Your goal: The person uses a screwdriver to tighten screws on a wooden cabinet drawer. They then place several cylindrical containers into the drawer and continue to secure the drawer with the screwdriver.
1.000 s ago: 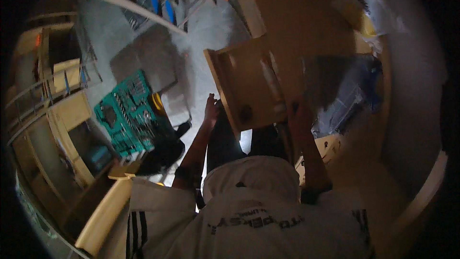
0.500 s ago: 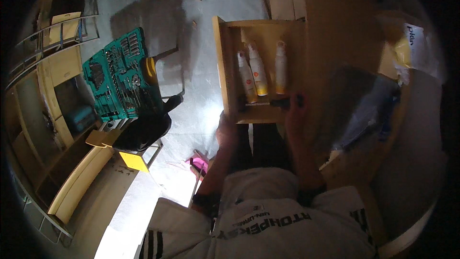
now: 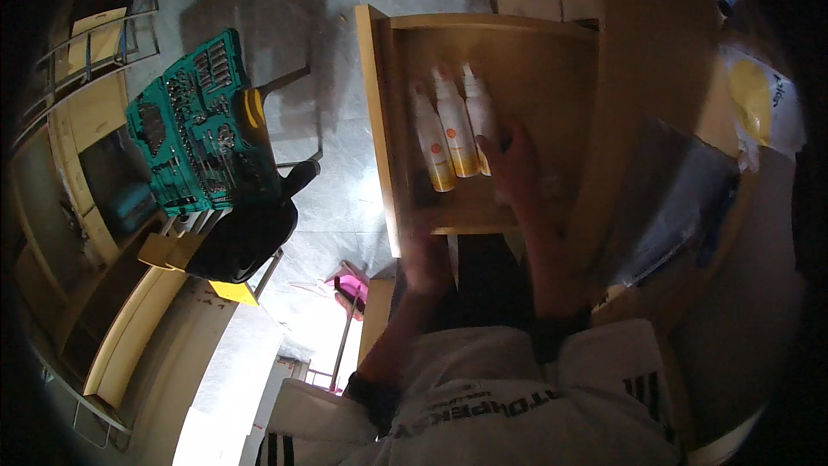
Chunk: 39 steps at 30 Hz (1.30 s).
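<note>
Three slim white spray bottles, yellow toward the base, lie side by side in a wooden drawer (image 3: 374, 112). The left bottle (image 3: 435, 147), the middle bottle (image 3: 454, 125) and the right bottle (image 3: 477, 112) lean toward the drawer's left wall. My right hand (image 3: 516, 164) is inside the drawer, its fingers closed around the lower part of the right bottle. Just at the drawer's near wall is my left hand (image 3: 427, 259); its fingers are dim and blurred, so their grip does not show.
A green tool case (image 3: 194, 134) stands open at the left with sockets and tools in it. Beside it is a black seat (image 3: 246, 242). A pink object (image 3: 349, 287) lies on the floor. At the right are a clear plastic sheet (image 3: 660, 198) and a white-and-yellow bag (image 3: 759, 99).
My right hand has moved from the near wall into the drawer. The right bottle has shifted left, against the other two. My left hand has moved slightly right along the near side.
</note>
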### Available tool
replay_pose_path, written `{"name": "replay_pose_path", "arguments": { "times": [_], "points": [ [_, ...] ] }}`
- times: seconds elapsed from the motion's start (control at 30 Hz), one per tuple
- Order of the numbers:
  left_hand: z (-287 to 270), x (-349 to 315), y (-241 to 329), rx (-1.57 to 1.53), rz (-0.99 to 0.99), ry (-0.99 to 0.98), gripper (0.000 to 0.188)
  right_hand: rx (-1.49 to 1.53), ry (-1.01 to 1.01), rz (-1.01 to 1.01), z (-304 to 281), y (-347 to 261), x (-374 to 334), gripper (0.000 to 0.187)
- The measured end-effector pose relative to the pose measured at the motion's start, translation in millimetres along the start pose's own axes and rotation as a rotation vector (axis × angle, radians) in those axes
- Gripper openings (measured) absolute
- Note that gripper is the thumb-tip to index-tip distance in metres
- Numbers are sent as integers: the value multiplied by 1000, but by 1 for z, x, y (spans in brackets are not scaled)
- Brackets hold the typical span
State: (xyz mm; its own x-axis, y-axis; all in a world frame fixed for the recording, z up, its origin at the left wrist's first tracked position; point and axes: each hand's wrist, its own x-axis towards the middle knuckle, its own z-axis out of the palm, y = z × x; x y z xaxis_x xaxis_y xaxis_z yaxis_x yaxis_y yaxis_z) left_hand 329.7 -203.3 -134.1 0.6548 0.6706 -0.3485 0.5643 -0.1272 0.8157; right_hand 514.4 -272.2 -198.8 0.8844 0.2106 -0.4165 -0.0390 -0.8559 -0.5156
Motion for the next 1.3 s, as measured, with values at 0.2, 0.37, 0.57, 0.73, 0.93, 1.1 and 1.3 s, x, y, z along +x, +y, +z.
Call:
{"name": "replay_pose_path", "arguments": {
  "times": [0.2, 0.37, 0.57, 0.73, 0.93, 1.1, 1.3],
  "points": [
    [80, 65, 17, 382, -121, 163, 66, 14, -268, 128, -13, -2, 18, 53],
    [83, 100, 5, 394, -163, 137, 80, 42, -252, 192, -19, 4, 16, 49],
    [104, 118, 16, 350, 48, -24, 84, 266, -176, 300, -28, 29, 3, 46],
    [123, 135, 38, 356, 289, -282, 81, 422, 8, 375, -14, 73, -16, 43],
    [158, 133, 55, 463, 570, -424, 76, 1010, 180, 912, -10, 78, -36, 40],
    [175, 141, 59, 383, 590, -497, 75, 1131, 293, 862, -13, 61, -42, 25],
    [183, 140, 66, 333, 617, -530, 68, 1342, 287, 958, -11, 65, -52, 11]
  ]
}}
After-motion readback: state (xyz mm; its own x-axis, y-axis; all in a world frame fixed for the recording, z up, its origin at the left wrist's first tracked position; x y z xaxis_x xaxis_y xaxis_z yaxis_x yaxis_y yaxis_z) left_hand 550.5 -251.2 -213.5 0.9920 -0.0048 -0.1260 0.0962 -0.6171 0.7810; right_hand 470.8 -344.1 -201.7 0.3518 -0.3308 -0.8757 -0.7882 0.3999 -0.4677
